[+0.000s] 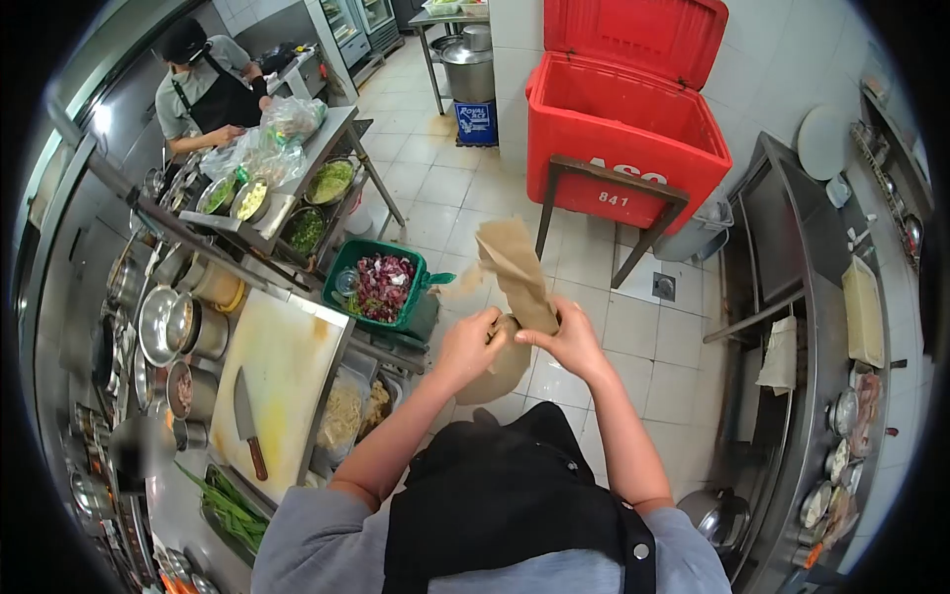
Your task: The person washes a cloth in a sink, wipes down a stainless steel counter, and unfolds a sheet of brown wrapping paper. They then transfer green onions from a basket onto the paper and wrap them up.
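Out in front of my black apron (pixel 495 495) I hold a crumpled sheet of brown paper (pixel 515 265) in both hands, above the tiled floor. My left hand (pixel 469 348) is closed in a pinch at its left side. My right hand (pixel 567 344) grips the other side between thumb and fingers. One stiff, folded part sticks up past my hands, with a ragged flap on its left. A wider brown part hangs below, partly hidden by my left hand. Whether the paper is a bag, I cannot tell.
To the left, a knife (pixel 244 408) lies on a cutting board (pixel 287 346). Beyond it stands a green bin (pixel 421 307) with purple scraps. A red cooler (pixel 628 129) stands open ahead. At the upper left a co-worker (pixel 213 89) handles plastic bags. A steel counter (pixel 826 327) runs along the right.
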A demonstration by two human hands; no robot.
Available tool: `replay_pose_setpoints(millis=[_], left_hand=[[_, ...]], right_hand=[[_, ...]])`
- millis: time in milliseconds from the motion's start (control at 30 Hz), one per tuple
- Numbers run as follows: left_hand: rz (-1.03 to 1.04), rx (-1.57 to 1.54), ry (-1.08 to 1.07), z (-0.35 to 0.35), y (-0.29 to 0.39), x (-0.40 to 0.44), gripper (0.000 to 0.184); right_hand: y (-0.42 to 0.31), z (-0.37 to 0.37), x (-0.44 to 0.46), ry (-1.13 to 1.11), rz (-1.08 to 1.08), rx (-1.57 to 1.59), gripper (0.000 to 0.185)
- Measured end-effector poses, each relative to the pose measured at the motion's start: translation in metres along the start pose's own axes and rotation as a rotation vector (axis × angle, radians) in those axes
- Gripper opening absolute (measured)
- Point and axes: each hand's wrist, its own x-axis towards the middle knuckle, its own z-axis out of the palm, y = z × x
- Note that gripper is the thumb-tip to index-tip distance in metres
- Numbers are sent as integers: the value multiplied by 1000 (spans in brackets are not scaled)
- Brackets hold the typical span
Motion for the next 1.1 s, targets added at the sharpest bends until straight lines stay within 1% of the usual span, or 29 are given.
replay_pose_setpoints(millis=[67, 100, 133, 167, 200, 267, 300, 333, 400, 433, 467, 533, 567, 633, 667, 733, 767, 833, 867, 933, 967, 1000, 1033, 1067, 1100], left_hand=[[-346, -128, -253, -8, 7, 22, 26], [-358, -125, -248, 1, -4, 30, 26], [-135, -12, -146, 15, -22, 36, 27], [77, 104, -42, 27, -38, 40, 28], [42, 112, -26, 37, -54, 43, 28], [-62, -95, -200, 41, -76, 58, 33], [-88, -87, -123, 37, -77, 61, 36], [-113, -74, -98, 29, -73, 71, 36], [-515, -14, -351, 20, -69, 90, 38], [-498, 94, -246, 33, -84, 88, 33], [-533, 104, -231, 37, -90, 90, 33], [-567, 86, 72, 43, -104, 94, 28], [-603, 93, 86, 42, -109, 95, 28], [-683, 52, 259, 42, -120, 96, 22], [-714, 60, 278, 42, -128, 93, 22], [-833, 91, 343, 44, -143, 77, 17], [-863, 100, 353, 45, -148, 70, 17], [-965, 169, 370, 49, -160, 56, 15], [-985, 172, 378, 55, -167, 49, 15], [-1155, 124, 305, 65, -179, 36, 16], [-1187, 30, 353, 57, -168, 43, 21], [-1202, 25, 350, 68, -167, 33, 21], [-1170, -4, 277, 85, -168, 16, 24], [-1127, -26, 203, 91, -173, 6, 27], [-1124, -27, 192, 84, -171, 7, 27]], right_hand=[[15, 2, 15, 7, -11, -391, 38], [20, 3, 23, 8, -19, -421, 31], [24, 8, 34, -15, -25, -416, 31], [26, 13, 44, -74, -99, -406, 29], [29, 17, 54, -137, -178, -393, 26], [36, 23, 83, -192, -185, -414, 22], [43, 25, 99, -241, -165, -386, 22], [49, 26, 115, -292, -144, -359, 22], [70, 31, 149, -360, -150, -314, 21], [83, 40, 165, -396, -132, -270, 21], [97, 52, 177, -431, -144, -255, 21], [121, 77, 199, -490, 299, 353, 20], [121, 87, 208, -528, 305, 355, 20], [121, 110, 223, -576, 532, 499, 22], [126, 123, 229, -614, 537, 493, 22], [136, 155, 231, -688, 670, 585, 22], [136, 166, 230, -720, 681, 583, 22], [139, 186, 228, -734, 854, 476, 31], [152, 198, 226, -755, 860, 469, 31], [195, 233, 211, -646, 987, 438, 34], [252, 260, 207, -430, 1087, 679, 39], [275, 260, 230, -454, 1084, 518, 42], [291, 260, 261, -471, 1074, 365, 45], [284, 256, 289, -595, 1021, 299, 45], [274, 253, 310, -715, 966, 231, 44]])
